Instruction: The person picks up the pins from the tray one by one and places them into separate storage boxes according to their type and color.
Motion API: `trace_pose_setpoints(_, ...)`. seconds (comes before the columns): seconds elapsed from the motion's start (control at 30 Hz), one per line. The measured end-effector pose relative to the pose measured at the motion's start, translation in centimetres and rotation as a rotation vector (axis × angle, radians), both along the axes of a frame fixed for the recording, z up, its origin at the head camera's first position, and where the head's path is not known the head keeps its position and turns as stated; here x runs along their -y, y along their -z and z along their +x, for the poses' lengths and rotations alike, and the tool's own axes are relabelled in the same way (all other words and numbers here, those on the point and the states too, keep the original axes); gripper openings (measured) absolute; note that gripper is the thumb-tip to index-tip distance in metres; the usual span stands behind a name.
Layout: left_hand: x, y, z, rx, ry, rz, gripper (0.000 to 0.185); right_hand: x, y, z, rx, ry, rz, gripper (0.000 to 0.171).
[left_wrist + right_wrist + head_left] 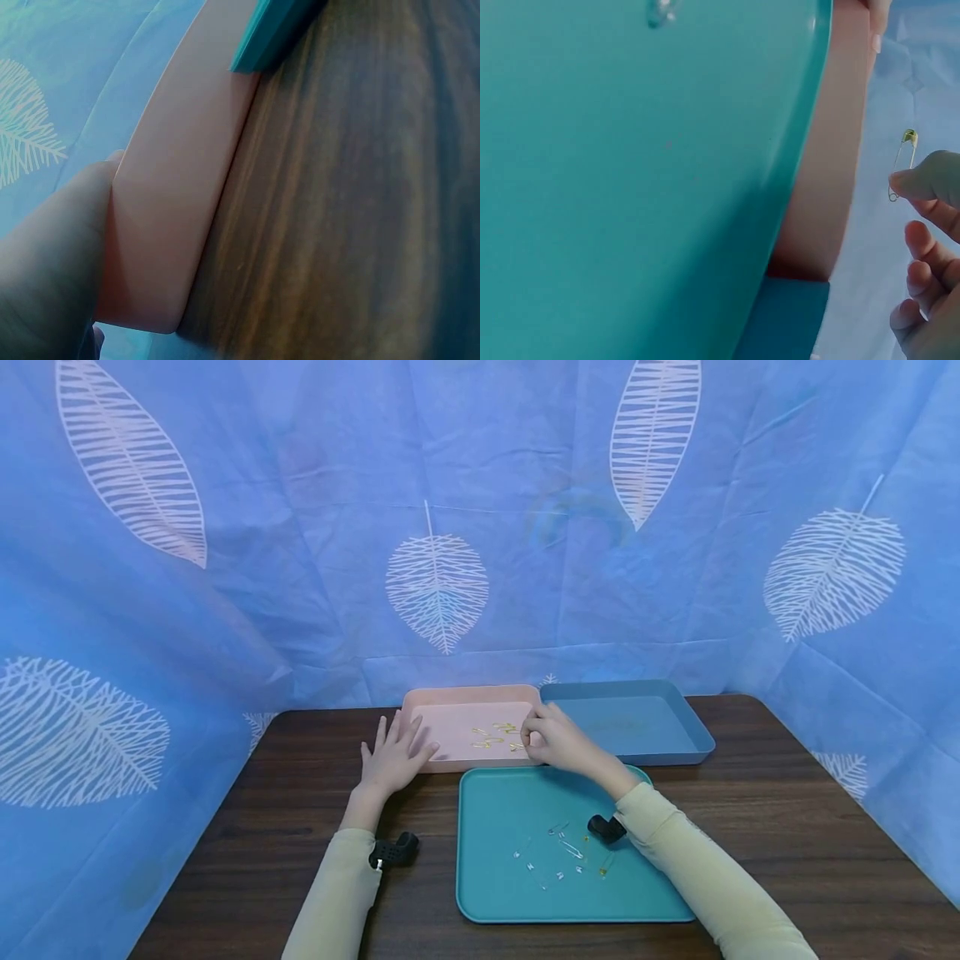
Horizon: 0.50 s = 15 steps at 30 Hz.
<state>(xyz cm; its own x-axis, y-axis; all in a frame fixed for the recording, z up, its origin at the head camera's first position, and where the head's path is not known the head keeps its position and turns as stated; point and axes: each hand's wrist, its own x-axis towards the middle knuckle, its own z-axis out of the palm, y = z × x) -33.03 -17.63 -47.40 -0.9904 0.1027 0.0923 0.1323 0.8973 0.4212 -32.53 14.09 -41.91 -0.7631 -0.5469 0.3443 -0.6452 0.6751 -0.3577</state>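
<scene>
Between thumb and forefinger my right hand (558,741) pinches a gold safety pin (904,161), held above the right end of the pink tray (471,695). Several gold safety pins (491,737) lie inside that tray. My left hand (392,760), fingers spread, rests at the pink tray's left edge. In the left wrist view its thumb (60,247) lies against the tray's wall. The teal tray (495,793) in front holds several silver safety pins (572,848) and at least one gold safety pin (603,871).
A blue tray (626,727) stands to the right of the pink one. All the trays sit on a dark wooden table (420,902). A blue cloth (525,568) with white leaf prints hangs behind the table and at its sides.
</scene>
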Motion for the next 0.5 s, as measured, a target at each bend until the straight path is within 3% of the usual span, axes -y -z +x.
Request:
trace_pose_setpoints(0.33, 0.0, 0.1, 0.0, 0.006, -0.001, 0.002, 0.079, 1.9, 0.5, -2.1, -0.053, 0.028, -0.012, 0.020)
trace_pose_setpoints(0.5, 0.0, 0.1, -0.1, 0.003, -0.003, -0.010, 0.078, 3.0, 0.7, -3.2, -0.023, 0.069, 0.008, 0.019)
